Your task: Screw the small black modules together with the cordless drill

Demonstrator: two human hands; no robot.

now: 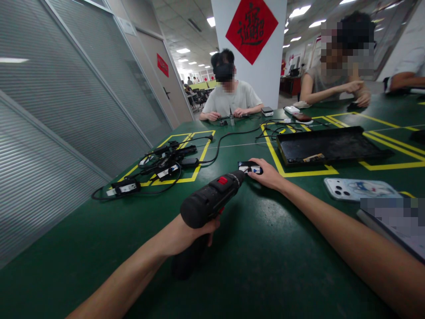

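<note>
My left hand (181, 237) is wrapped round the grip of a black cordless drill (212, 195) with red accents. The drill points forward and to the right, its chuck end at a small black device (251, 168) with white labels. Whether the bit touches the device cannot be made out. The device lies on the green table (282, 266), and my right hand (267, 175) grips its right side, fingers over the far edge and thumb at the near edge.
Several black adapters with cables (169, 161) lie tangled at the left, inside yellow tape lines. At the right are a black tray (335, 144), a phone (361, 189) and a grey, partly blurred object (395, 226). Two people (232, 95) work across the table; another arm shows at far right.
</note>
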